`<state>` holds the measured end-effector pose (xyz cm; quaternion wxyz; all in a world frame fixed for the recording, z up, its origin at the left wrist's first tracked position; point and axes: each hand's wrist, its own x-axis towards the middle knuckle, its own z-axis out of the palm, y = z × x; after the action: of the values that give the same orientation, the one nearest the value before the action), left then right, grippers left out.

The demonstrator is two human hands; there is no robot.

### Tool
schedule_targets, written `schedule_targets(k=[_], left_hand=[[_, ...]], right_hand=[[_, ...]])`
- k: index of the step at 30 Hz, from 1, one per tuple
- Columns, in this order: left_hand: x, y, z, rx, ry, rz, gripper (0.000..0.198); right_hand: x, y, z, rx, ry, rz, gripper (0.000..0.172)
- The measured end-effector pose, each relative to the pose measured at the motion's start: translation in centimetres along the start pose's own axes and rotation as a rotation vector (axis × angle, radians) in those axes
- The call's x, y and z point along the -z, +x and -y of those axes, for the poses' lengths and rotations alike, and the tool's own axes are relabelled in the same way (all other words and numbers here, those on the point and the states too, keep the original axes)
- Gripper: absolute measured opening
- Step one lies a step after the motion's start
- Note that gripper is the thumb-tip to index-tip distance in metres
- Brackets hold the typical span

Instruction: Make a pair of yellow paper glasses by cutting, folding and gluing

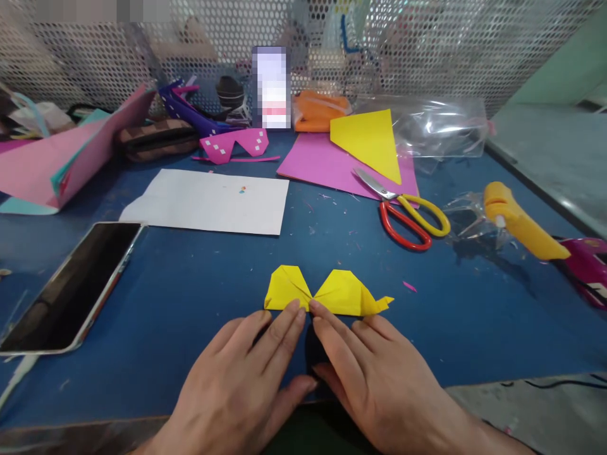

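Note:
A folded yellow paper shape (339, 294) lies flat on the blue table in front of me, two rounded lobes with a notch between them and a small twisted tip at its right end. My left hand (241, 373) rests its outstretched fingertips on the paper's lower edge near the middle. Just right of the notch, the fingertips of my right hand (363, 370) press on the same edge. Both palms face down and the fingers are extended, not wrapped around anything. The thumbs point inward below the paper, their tips almost touching.
Scissors (403, 212) lie partly on a pink sheet (308, 158), beside a yellow sheet (370, 142). A white sheet (213, 202), pink paper glasses (234, 145) and a phone (71, 287) are leftward. A yellow-handled tape dispenser (521, 221) is right. A lit phone (271, 88) stands behind.

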<state>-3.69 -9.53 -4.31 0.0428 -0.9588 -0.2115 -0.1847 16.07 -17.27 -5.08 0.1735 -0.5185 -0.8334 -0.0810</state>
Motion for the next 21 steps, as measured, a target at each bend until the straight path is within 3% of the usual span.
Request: schedule_targets(k=[7,10,15,21], left_hand=[[0.1,0.2,0.0,-0.012,-0.025,0.004,0.041],[0.0,0.1,-0.1,-0.001,-0.022,-0.004,0.041],[0.1,0.1,-0.4,0.011,-0.026,-0.020,0.043],[0.3,0.3,-0.3,0.016,-0.017,-0.027,0.042]], right_hand=[[0.4,0.2,0.7,0.069,-0.068,0.064,0.039],[0.4,-0.1,0.5,-0.022,0.064,0.038,0.037],[0.5,-0.9,0.0,-0.166,0.293,-0.120,0.038],[0.8,-0.6,0.0,-0.144,0.264,-0.094,0.036]])
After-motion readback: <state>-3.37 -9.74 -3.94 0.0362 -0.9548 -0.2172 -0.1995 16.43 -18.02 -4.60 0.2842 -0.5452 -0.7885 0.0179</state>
